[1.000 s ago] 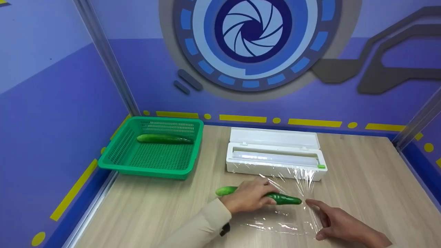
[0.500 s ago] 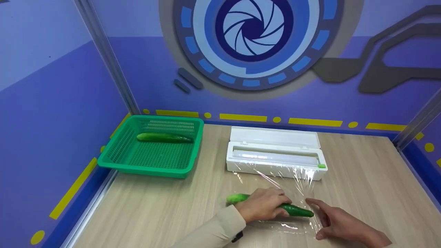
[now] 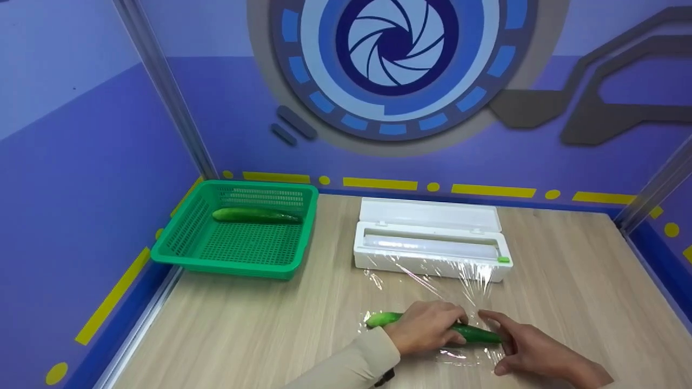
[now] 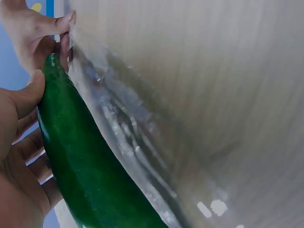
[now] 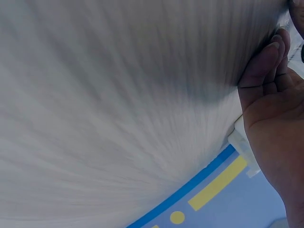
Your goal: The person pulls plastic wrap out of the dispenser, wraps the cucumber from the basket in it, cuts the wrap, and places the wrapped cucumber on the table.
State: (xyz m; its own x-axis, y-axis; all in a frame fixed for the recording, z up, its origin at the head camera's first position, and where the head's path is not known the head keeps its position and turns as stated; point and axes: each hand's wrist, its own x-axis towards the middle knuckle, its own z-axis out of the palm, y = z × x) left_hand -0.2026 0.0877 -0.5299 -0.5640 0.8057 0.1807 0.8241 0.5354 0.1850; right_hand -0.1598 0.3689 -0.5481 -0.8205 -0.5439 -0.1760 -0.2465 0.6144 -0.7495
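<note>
We take the white film box as our landmark, standing open on a pale wood-grain table inside a booth of purple walls with a yellow dashed band along the base.

Left of the box sits a green basket, holding one cucumber near its back wall.

In front of the box, film runs from the roll down onto the table. On the film lies a second cucumber. Our left hand covers its middle, fingers curled round it. Just right of that, our right hand lies with straight fingers pressing the film at the cucumber's dark end; it grips nothing we can see.
</note>
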